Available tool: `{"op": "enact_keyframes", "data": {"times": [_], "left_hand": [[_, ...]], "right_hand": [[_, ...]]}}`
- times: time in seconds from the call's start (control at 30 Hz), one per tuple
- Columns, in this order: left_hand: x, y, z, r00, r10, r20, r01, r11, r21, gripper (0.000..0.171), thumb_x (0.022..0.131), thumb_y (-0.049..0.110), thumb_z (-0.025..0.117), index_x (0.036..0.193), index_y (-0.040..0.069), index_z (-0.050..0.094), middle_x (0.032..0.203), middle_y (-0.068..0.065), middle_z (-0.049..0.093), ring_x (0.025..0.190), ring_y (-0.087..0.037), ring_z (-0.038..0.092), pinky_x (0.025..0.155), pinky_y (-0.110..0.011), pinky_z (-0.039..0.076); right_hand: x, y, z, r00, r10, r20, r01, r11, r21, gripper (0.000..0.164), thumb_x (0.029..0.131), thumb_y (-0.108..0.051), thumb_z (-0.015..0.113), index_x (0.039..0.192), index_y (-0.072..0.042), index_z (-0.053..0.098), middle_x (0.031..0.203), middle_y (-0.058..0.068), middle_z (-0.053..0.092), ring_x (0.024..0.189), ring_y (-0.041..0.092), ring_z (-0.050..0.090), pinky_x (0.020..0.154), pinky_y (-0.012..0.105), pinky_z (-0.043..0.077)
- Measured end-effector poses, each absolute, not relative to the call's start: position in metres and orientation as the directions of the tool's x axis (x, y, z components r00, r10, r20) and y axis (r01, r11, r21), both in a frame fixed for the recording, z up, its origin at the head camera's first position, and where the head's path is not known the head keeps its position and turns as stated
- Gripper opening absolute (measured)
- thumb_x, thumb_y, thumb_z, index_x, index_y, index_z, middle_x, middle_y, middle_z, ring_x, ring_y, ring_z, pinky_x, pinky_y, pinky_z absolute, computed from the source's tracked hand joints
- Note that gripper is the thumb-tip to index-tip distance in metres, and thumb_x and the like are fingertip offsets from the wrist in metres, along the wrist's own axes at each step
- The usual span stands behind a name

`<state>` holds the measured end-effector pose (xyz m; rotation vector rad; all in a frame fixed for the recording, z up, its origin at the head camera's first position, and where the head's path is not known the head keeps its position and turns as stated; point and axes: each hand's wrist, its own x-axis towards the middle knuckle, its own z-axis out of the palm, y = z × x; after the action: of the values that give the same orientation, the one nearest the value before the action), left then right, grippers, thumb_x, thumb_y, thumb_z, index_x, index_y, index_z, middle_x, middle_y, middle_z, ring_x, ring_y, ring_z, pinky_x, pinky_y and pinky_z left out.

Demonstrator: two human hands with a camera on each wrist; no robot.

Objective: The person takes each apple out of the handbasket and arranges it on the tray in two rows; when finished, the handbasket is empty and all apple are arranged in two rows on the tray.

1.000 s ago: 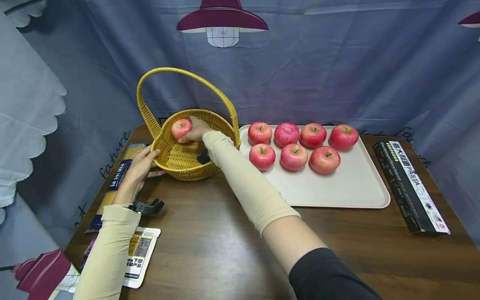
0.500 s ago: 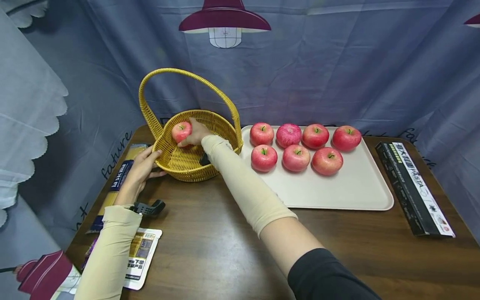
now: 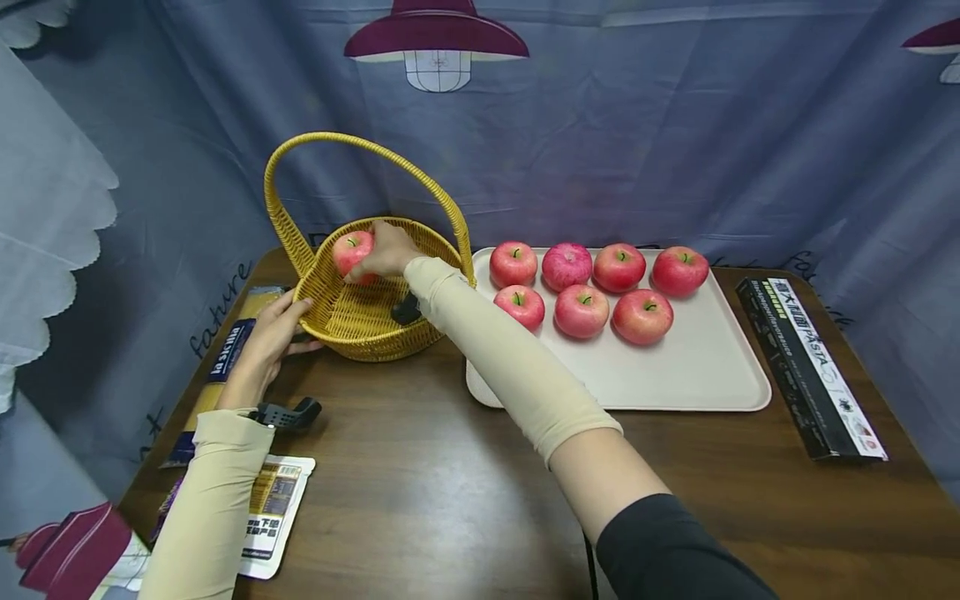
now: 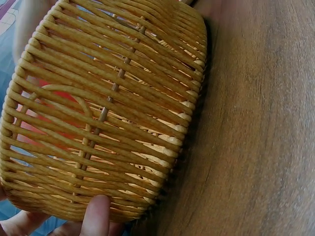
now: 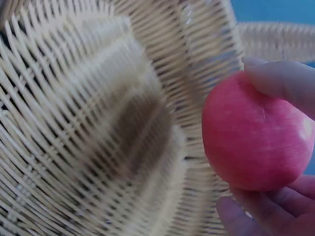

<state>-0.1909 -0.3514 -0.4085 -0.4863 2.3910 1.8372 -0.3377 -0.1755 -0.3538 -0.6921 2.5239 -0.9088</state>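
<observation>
A yellow wicker basket [image 3: 360, 321] with a tall arched handle stands at the back left of the table. My right hand [image 3: 386, 252] reaches inside it and grips a red apple [image 3: 351, 250] near the left wall. In the right wrist view, thumb and fingers close around this apple [image 5: 258, 135] from opposite sides, above the woven bottom. My left hand [image 3: 273, 333] holds the basket by its left side. The left wrist view shows the thumb [image 4: 96, 216] against the wicker wall, while the apple's red shows through the weave.
Right of the basket, a white tray [image 3: 697, 367] bears several apples [image 3: 581, 311] in two rows. A black pasta box [image 3: 810, 367] lies at the far right. Along the left edge lie a pasta packet [image 3: 232, 350] and a white pouch [image 3: 276, 512], partly under the left forearm.
My right hand has raised the apple slightly inside the basket over the last half second. The left hand keeps its hold on the basket. The head view has shifted a little.
</observation>
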Motion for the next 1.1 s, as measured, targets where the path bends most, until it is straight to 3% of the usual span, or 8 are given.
{"op": "enact_keyframes", "data": {"times": [0.27, 0.47, 0.63, 0.8, 0.97, 1.1], "left_hand": [[-0.192, -0.353, -0.409, -0.947, -0.183, -0.263, -0.301, 0.226, 0.926, 0.060, 0.108, 0.037, 0.034, 0.163, 0.017, 0.018, 0.153, -0.027, 0.035, 0.086, 0.003, 0.063, 0.074, -0.023, 0.063], [-0.191, -0.352, -0.411, -0.952, -0.187, -0.243, -0.283, 0.230, 0.931, 0.059, 0.108, 0.035, 0.034, 0.162, 0.015, 0.019, 0.154, -0.029, 0.033, 0.085, 0.003, 0.063, 0.071, -0.021, 0.063], [-0.191, -0.350, -0.411, -0.955, -0.188, -0.230, -0.273, 0.257, 0.927, 0.059, 0.108, 0.034, 0.033, 0.162, 0.016, 0.018, 0.152, -0.030, 0.034, 0.083, 0.003, 0.063, 0.071, -0.022, 0.063], [-0.190, -0.350, -0.410, -0.959, -0.173, -0.224, -0.264, 0.263, 0.928, 0.060, 0.108, 0.035, 0.032, 0.163, 0.015, 0.017, 0.151, -0.029, 0.034, 0.083, 0.004, 0.064, 0.072, -0.023, 0.063], [-0.186, -0.352, -0.409, -0.960, -0.167, -0.223, -0.262, 0.260, 0.930, 0.060, 0.109, 0.034, 0.032, 0.162, 0.013, 0.016, 0.151, -0.029, 0.034, 0.082, 0.006, 0.065, 0.072, -0.023, 0.064], [-0.186, -0.350, -0.408, -0.961, -0.162, -0.224, -0.261, 0.272, 0.926, 0.061, 0.108, 0.035, 0.032, 0.163, 0.013, 0.016, 0.151, -0.028, 0.034, 0.082, 0.006, 0.065, 0.072, -0.024, 0.064]], "right_hand": [[-0.306, -0.158, -0.321, -0.755, -0.656, 0.016, -0.539, 0.606, -0.585, 0.091, 0.072, -0.036, 0.090, 0.142, -0.006, 0.042, 0.132, 0.006, 0.060, 0.116, 0.018, 0.061, 0.097, 0.027, 0.054], [-0.269, -0.114, -0.310, -0.720, -0.680, 0.138, -0.629, 0.556, -0.543, 0.086, 0.068, -0.036, 0.091, 0.138, -0.008, 0.047, 0.130, 0.004, 0.061, 0.116, 0.018, 0.061, 0.099, 0.030, 0.053], [-0.241, -0.049, -0.308, -0.750, -0.650, 0.127, -0.554, 0.511, -0.657, 0.085, 0.064, -0.038, 0.093, 0.135, -0.015, 0.052, 0.122, 0.001, 0.064, 0.109, 0.015, 0.063, 0.095, 0.030, 0.055], [-0.224, 0.022, -0.301, -0.805, -0.584, 0.107, -0.452, 0.485, -0.748, 0.086, 0.064, -0.040, 0.093, 0.137, -0.020, 0.052, 0.124, -0.003, 0.063, 0.115, 0.014, 0.063, 0.100, 0.034, 0.054], [-0.221, 0.103, -0.303, -0.894, -0.431, 0.125, -0.354, 0.507, -0.786, 0.084, 0.069, -0.031, 0.093, 0.139, -0.016, 0.050, 0.131, 0.001, 0.060, 0.118, 0.018, 0.063, 0.100, 0.035, 0.053], [-0.227, 0.168, -0.316, -0.957, -0.273, 0.095, -0.240, 0.565, -0.789, 0.083, 0.072, -0.028, 0.092, 0.141, -0.014, 0.048, 0.137, 0.005, 0.055, 0.120, 0.022, 0.060, 0.095, 0.027, 0.050]]}}
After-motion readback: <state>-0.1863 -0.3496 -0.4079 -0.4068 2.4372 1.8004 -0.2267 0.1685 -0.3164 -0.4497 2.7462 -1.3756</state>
